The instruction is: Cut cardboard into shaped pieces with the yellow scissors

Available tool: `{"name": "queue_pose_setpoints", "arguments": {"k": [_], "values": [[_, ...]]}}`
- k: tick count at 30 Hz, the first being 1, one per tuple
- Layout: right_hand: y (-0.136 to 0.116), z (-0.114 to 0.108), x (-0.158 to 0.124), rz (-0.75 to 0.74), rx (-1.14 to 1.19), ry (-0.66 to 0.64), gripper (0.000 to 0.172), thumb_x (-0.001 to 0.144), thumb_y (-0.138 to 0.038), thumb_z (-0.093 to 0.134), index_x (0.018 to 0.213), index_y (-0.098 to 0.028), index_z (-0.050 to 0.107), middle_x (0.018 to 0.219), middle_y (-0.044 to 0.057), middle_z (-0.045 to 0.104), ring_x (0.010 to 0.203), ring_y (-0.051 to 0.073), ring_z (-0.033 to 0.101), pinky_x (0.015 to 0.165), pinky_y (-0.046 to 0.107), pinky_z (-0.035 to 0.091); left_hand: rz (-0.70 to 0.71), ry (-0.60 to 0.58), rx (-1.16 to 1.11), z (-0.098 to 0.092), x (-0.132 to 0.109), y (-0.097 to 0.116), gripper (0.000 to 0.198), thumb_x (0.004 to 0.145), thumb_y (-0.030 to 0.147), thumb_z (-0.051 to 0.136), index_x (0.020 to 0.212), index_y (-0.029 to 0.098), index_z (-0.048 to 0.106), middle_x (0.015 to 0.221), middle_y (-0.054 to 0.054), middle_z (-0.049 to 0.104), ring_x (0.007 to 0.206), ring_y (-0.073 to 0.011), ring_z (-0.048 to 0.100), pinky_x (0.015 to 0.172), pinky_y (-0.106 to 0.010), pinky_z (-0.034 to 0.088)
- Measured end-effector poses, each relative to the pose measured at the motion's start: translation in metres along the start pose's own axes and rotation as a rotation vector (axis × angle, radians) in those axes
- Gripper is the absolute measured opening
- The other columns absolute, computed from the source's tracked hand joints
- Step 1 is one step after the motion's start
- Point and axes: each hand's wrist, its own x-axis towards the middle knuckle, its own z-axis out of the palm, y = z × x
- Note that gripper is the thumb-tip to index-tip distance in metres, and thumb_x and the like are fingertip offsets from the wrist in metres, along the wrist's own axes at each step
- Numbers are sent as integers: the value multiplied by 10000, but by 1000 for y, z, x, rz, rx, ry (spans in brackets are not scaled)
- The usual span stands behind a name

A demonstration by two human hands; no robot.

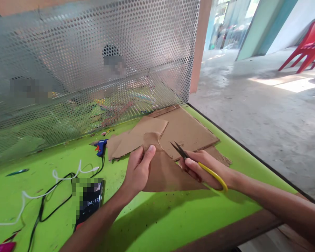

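Note:
My left hand (138,170) pinches the left edge of a brown cardboard piece (166,172), thumb on top, and holds it above the green table (173,217). My right hand (206,169) grips yellow-handled scissors (199,164). Their dark blades are parted and point up-left at the cardboard's upper right edge. Behind the held piece, more flat cardboard sheets (183,131) lie stacked on the table.
A blue glue gun (101,146) lies left of the sheets, its black cord (49,196) and a white cable (36,192) trailing forward. A phone (90,201) lies near my left forearm. A perforated metal screen (94,63) walls the table's far side. Red plastic chairs (308,45) stand far right.

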Motion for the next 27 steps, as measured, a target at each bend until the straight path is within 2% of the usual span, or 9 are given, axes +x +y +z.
{"name": "queue_pose_setpoints", "arguments": {"k": [4,7,11,14,17,21,24,27], "values": [[3,-3,0,-39,-180,-26,385,1049,-478,336,883,-190,530,691,45,610,576,148,516,595,277,352,-5,2,-13,-1,2,1,378,924,469,573,658,205,518,660,26,540,646,-144,477,625,-269,378],[4,-4,0,-33,-158,-47,388,1056,-467,333,895,-186,546,699,47,617,588,153,537,600,278,359,-21,8,-37,-4,4,1,378,918,470,583,662,201,516,655,29,527,640,-137,472,620,-260,383],[6,-3,0,33,52,6,385,1033,-482,424,874,-170,584,709,33,633,597,139,549,577,258,394,-71,1,-74,-8,9,-1,397,899,514,607,681,193,522,677,27,536,644,-131,479,597,-248,379],[10,4,3,120,274,79,360,981,-479,541,999,-143,665,776,38,677,674,154,616,633,261,472,-122,-29,-90,-7,11,-4,419,883,547,619,686,189,524,674,28,541,623,-125,475,581,-245,376],[12,14,6,195,453,61,428,945,-516,588,1111,-134,686,828,45,698,721,166,636,659,270,507,-153,-81,-92,-3,9,-7,416,883,562,614,713,189,544,698,18,575,635,-136,500,582,-251,381],[14,23,7,238,617,41,458,877,-570,658,1039,-142,674,752,15,650,665,144,591,604,255,490,-142,-142,-4,4,4,-9,430,902,569,585,707,188,544,687,11,567,628,-145,488,574,-266,358],[15,25,7,264,732,38,455,823,-571,716,976,-152,623,667,-24,591,584,121,557,558,248,475,-112,-192,101,6,0,-7,448,932,570,540,699,188,524,663,19,508,612,-136,436,572,-275,324],[16,24,7,272,746,16,423,813,-541,738,928,-157,604,641,-25,598,563,119,563,546,246,473,-97,-230,181,7,-1,-5,471,946,581,505,676,195,481,635,31,426,594,-130,375,557,-285,275]]}}
